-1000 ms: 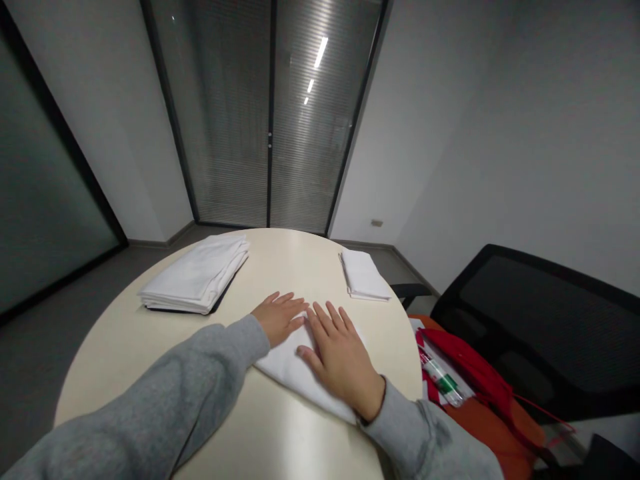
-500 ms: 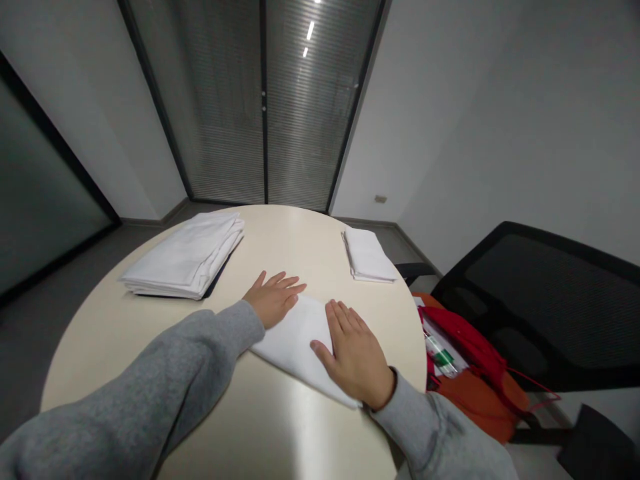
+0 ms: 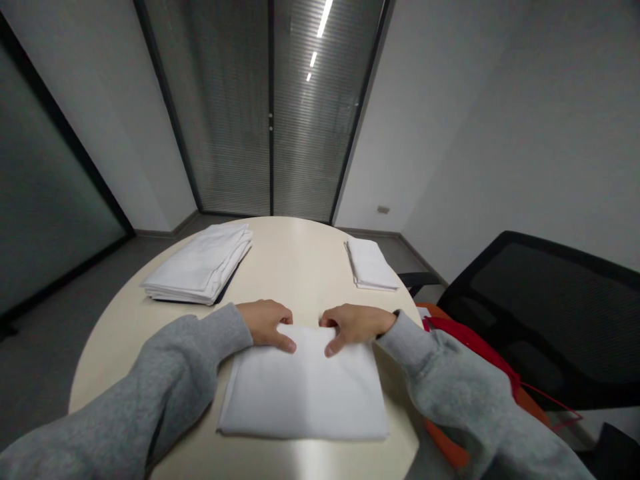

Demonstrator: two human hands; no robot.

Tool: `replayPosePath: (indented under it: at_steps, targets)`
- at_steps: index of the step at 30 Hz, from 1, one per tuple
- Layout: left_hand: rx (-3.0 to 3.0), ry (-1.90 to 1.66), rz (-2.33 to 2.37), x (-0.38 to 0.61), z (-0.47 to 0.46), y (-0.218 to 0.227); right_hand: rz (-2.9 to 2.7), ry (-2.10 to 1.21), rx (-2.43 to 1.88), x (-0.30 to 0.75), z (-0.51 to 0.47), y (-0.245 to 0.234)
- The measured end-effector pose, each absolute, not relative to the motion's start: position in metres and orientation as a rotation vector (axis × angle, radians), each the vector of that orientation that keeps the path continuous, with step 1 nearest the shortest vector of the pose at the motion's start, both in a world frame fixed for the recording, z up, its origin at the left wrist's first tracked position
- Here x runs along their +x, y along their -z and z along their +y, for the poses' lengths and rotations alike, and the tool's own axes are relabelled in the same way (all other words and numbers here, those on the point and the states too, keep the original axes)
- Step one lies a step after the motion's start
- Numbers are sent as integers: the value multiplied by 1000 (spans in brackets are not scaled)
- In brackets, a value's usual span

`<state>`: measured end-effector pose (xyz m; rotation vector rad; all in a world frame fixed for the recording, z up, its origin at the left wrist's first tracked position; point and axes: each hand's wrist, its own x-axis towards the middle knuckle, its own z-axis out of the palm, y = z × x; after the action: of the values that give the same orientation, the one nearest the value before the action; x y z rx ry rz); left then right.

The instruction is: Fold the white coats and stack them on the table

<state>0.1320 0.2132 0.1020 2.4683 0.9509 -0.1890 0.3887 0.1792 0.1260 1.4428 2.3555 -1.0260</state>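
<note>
A folded white cloth (image 3: 305, 397) lies in front of me near the table's front edge, its long side facing me. My left hand (image 3: 267, 323) grips its far edge left of the middle, thumb on top and fingers curled behind. On the same edge, a short gap to the right, my right hand (image 3: 354, 324) pinches the cloth in a like way. Part of the fingers on both hands is hidden behind the edge. The cloth's near edge rests flat on the tabletop.
A tall stack of folded white cloths (image 3: 197, 263) sits on something dark at the table's left. A smaller folded white pile (image 3: 371, 264) lies at the far right of the round table (image 3: 295, 267). Beyond the right edge stands a black mesh chair (image 3: 540, 313) with a red item (image 3: 475, 343) on it.
The cloth has been turned from a slant to square in front of me. Both hands went from lying flat on it to gripping its far edge. My view also shifted slightly.
</note>
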Motion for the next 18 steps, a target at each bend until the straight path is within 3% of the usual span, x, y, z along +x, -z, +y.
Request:
replayPosePath:
  at_steps: [3, 6, 13, 18]
  targets:
    - [2450, 225, 841, 133, 211, -106, 2266, 1107, 1248, 380, 182, -132]
    - [2383, 239, 893, 132, 213, -122, 2439, 967, 1259, 378, 178, -145]
    - [2634, -351, 1170, 128, 208, -185, 2683, -124, 1652, 376, 152, -203]
    - [3100, -599, 1253, 135, 191, -177, 2651, -579, 1712, 373, 144, -183]
